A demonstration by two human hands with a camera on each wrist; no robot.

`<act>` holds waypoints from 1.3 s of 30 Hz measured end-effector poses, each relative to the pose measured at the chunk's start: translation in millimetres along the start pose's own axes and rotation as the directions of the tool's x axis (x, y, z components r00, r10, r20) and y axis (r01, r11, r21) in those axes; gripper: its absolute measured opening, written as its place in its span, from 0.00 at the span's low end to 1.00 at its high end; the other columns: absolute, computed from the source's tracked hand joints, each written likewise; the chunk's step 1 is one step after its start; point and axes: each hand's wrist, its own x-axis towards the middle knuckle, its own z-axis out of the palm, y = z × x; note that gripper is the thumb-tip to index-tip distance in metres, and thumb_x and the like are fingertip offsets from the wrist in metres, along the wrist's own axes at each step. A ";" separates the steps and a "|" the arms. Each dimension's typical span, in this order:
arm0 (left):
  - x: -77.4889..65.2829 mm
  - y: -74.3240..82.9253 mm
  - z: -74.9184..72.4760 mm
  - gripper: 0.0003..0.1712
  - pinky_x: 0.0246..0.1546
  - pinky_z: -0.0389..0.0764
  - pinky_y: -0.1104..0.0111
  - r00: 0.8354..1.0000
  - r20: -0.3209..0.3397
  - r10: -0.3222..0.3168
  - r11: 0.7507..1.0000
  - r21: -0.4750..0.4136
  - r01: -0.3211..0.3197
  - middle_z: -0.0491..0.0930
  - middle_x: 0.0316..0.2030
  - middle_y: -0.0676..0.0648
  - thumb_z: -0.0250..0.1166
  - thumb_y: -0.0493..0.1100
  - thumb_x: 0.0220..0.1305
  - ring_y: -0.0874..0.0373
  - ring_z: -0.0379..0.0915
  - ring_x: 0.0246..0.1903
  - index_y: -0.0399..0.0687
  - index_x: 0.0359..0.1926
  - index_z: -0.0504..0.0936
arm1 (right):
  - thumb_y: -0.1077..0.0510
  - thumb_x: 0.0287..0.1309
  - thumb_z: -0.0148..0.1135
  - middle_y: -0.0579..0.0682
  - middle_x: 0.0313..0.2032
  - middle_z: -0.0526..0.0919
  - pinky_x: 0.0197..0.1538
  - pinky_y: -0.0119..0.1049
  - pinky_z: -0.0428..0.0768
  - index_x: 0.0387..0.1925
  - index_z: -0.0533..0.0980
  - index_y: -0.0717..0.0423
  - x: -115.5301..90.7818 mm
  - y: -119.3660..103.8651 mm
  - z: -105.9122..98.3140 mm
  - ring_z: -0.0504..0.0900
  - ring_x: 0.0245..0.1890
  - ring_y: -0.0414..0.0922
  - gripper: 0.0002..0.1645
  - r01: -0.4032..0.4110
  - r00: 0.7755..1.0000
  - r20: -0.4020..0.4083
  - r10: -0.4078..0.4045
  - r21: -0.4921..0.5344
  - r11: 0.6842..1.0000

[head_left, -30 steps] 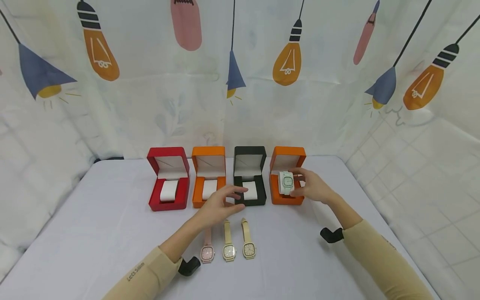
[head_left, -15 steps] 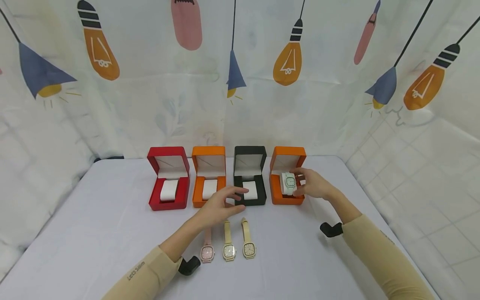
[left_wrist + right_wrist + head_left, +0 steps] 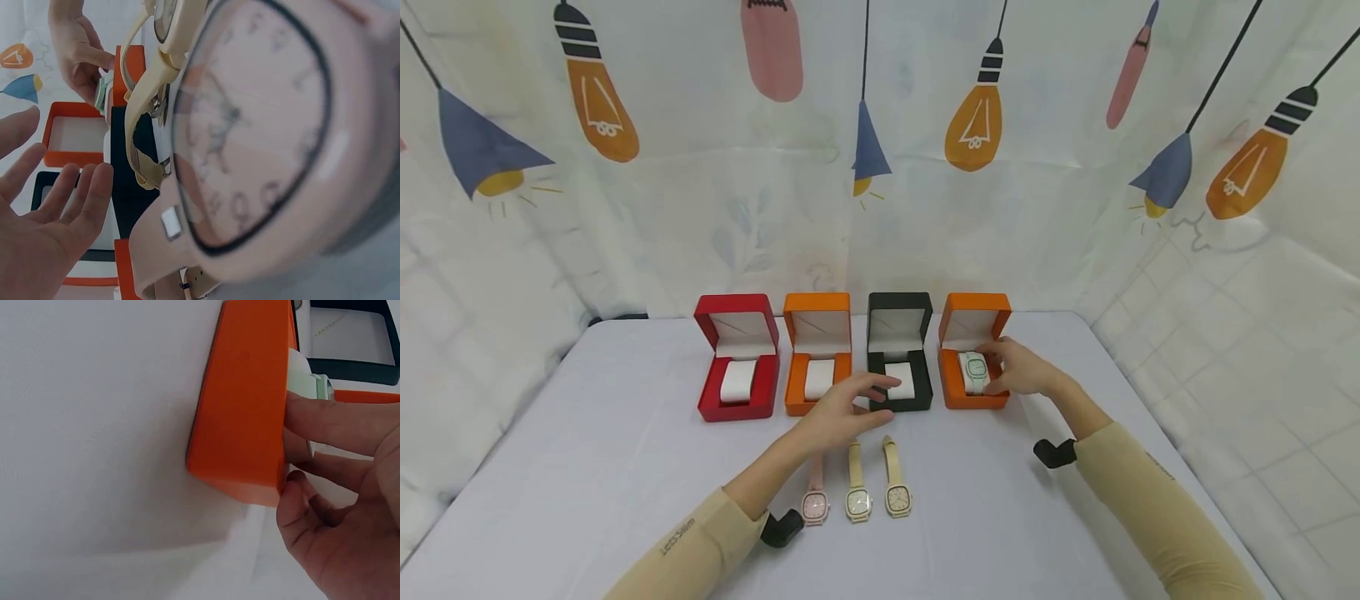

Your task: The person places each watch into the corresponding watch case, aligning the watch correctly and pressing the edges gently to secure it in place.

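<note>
In the head view, a pale mint watch [image 3: 976, 371] wrapped on a white cushion sits in the rightmost orange box [image 3: 952, 392]. My right hand [image 3: 1028, 371] pinches the watch and cushion by their right side. Seen from the right wrist, thumb and fingers of the right hand [image 3: 350, 469] reach over the wall of the orange box [image 3: 244, 394] onto the mint watch [image 3: 304, 384]. My left hand [image 3: 838, 414] hovers with fingers spread in front of the dark green box [image 3: 922, 385], holding nothing. Its white cushion [image 3: 901, 381] carries no watch.
A red box [image 3: 763, 387] and another orange box [image 3: 842, 367] stand open at left, each with a bare white cushion. Nearer lie a pink watch [image 3: 815, 506], a cream watch [image 3: 858, 502] and a pale yellow watch [image 3: 897, 500]. A patterned curtain [image 3: 700, 192] hangs behind.
The mint watch and its cushion have shifted in the right hand, first rightward, then left and lower into the orange box. The left hand has hardly moved.
</note>
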 end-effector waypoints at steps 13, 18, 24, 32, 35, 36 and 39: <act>11.9 6.1 0.1 0.25 0.57 0.79 0.58 0.999 0.043 -0.023 0.999 0.032 0.022 0.76 0.62 0.46 0.69 0.41 0.70 0.50 0.74 0.58 0.49 0.66 0.78 | 0.56 0.62 0.71 0.58 0.45 0.80 0.49 0.46 0.79 0.57 0.76 0.65 -17.8 -7.8 -14.3 0.76 0.47 0.56 0.26 0.072 0.990 -0.123 -0.074 -0.024 0.997; 23.5 11.0 0.5 0.23 0.57 0.79 0.58 0.999 0.023 0.023 0.999 0.041 -0.024 0.77 0.62 0.46 0.68 0.40 0.71 0.48 0.76 0.58 0.46 0.65 0.79 | 0.53 0.70 0.66 0.54 0.35 0.82 0.38 0.41 0.77 0.44 0.79 0.62 -20.9 -12.4 -33.2 0.79 0.37 0.51 0.14 0.095 0.906 -0.413 -0.092 -0.012 0.995; 42.4 19.4 5.8 0.23 0.55 0.82 0.63 0.998 0.017 0.062 0.998 0.027 -0.062 0.77 0.63 0.49 0.68 0.41 0.71 0.49 0.77 0.59 0.48 0.65 0.79 | 0.42 0.73 0.60 0.62 0.54 0.79 0.53 0.53 0.78 0.60 0.73 0.64 -11.4 -16.2 -48.8 0.76 0.54 0.59 0.31 0.032 0.848 -0.530 0.021 0.090 0.995; 64.4 31.6 15.6 0.23 0.58 0.79 0.63 0.997 0.026 0.073 0.997 0.002 -0.073 0.74 0.66 0.49 0.64 0.44 0.74 0.46 0.72 0.64 0.50 0.67 0.77 | 0.39 0.77 0.50 0.66 0.70 0.66 0.64 0.62 0.73 0.74 0.62 0.62 5.0 -14.7 -55.7 0.68 0.66 0.64 0.39 -0.019 0.917 -0.394 0.065 0.118 0.993; 75.1 35.6 20.1 0.24 0.61 0.77 0.61 0.994 0.025 0.106 0.994 0.019 -0.106 0.72 0.68 0.48 0.63 0.45 0.76 0.46 0.70 0.66 0.49 0.69 0.75 | 0.39 0.78 0.49 0.65 0.71 0.66 0.64 0.62 0.72 0.75 0.61 0.60 8.7 -15.3 -56.1 0.68 0.67 0.64 0.38 -0.043 0.924 -0.372 0.093 0.140 0.989; 78.5 36.6 21.8 0.25 0.61 0.77 0.61 0.994 0.022 0.110 0.993 0.027 -0.111 0.72 0.68 0.48 0.62 0.46 0.76 0.46 0.69 0.67 0.49 0.70 0.74 | 0.39 0.78 0.49 0.64 0.71 0.66 0.64 0.61 0.73 0.75 0.61 0.60 9.5 -15.8 -56.1 0.68 0.68 0.64 0.38 -0.049 0.926 -0.364 0.103 0.154 0.987; 88.1 40.7 26.8 0.28 0.64 0.75 0.59 0.991 0.011 0.131 0.991 0.037 -0.132 0.69 0.70 0.46 0.61 0.46 0.77 0.47 0.67 0.68 0.45 0.73 0.71 | 0.40 0.78 0.48 0.63 0.71 0.66 0.64 0.60 0.74 0.74 0.62 0.59 12.1 -16.7 -55.7 0.69 0.67 0.63 0.36 -0.056 0.931 -0.344 0.121 0.194 0.979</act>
